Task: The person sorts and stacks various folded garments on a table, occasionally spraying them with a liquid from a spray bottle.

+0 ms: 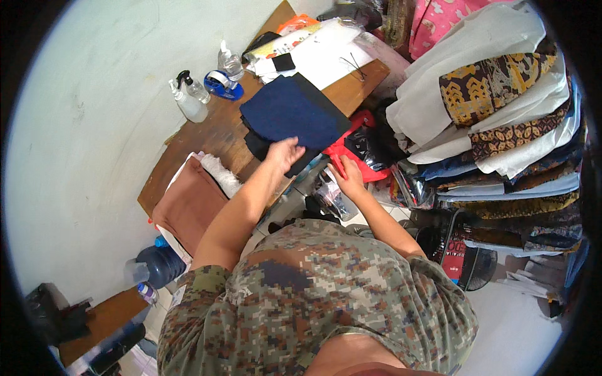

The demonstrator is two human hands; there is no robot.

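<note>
A folded navy-blue cloth [294, 108] lies on the wooden table [221, 127] before me, with black cloth [257, 144] showing beneath it. At its near edge, my left hand [284, 155] touches the fabric, its fingers slightly spread and nothing visibly held. Beside the table's right side, my right hand [349, 177] grips a red strip that appears to be part of a red plastic bag [369, 173]. A black, shiny plastic-wrapped item [364, 146] sits in that bag. The hand hides part of the strip.
Spray bottles [190, 104] and a blue tape dispenser [223, 85] stand by the wall. Brown folded cloth [190, 195] lies at the table's near left end. White sheets [324, 56] cover its far end. Shirts [489, 122] hang at right; a fan [475, 263] stands below.
</note>
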